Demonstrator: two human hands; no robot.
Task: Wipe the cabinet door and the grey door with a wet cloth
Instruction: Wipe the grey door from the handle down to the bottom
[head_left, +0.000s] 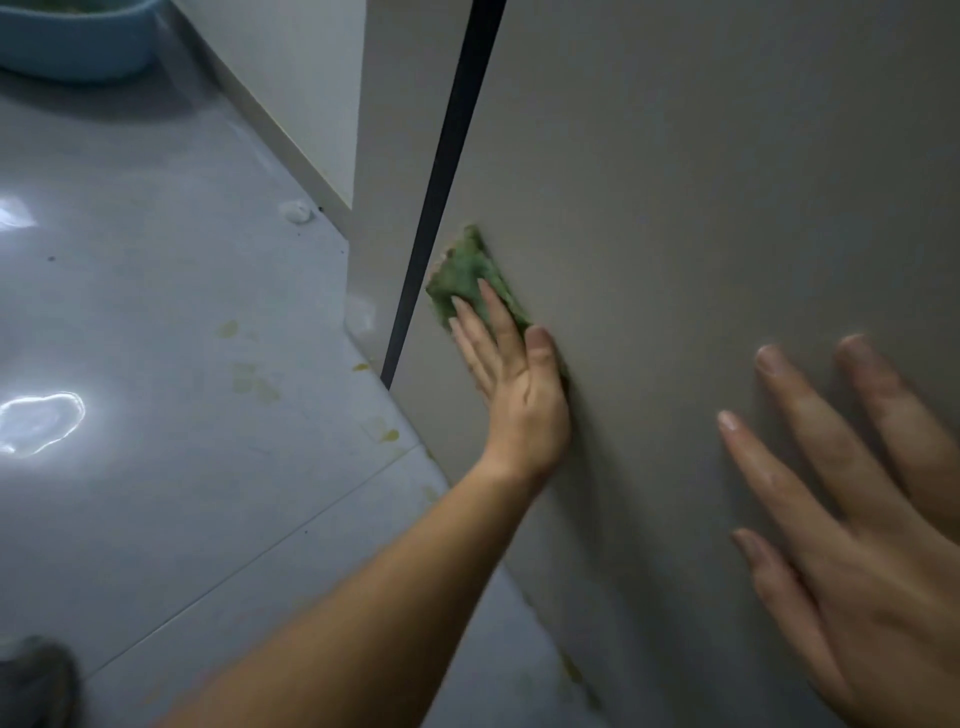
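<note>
- A blue basin (78, 47) stands on the floor (156, 312) at the far upper left, well apart from the work; the tiles show some yellowish spots.
- A dark strip (441, 171) runs down the panel and marks the left edge of the grey door (701, 182).
- The green cloth (462, 270) lies flat on this door, just beside the strip and low, near the floor. Its long side goes from upper left to lower right, the same way as the fingers on it.
- The left grip (514, 395) presses the cloth against the door with straight fingers and palm. It does not pinch it, and the thumb rests at the cloth's lower right end.
- From the cloth, almost all of the door lies to the right and upward, so I judge the next stroke must go that way, away from the strip.
- The right grip (857, 571) is spread flat on the door, well apart from the cloth and holding nothing. It stands in the path of a long stroke to the right.
</note>
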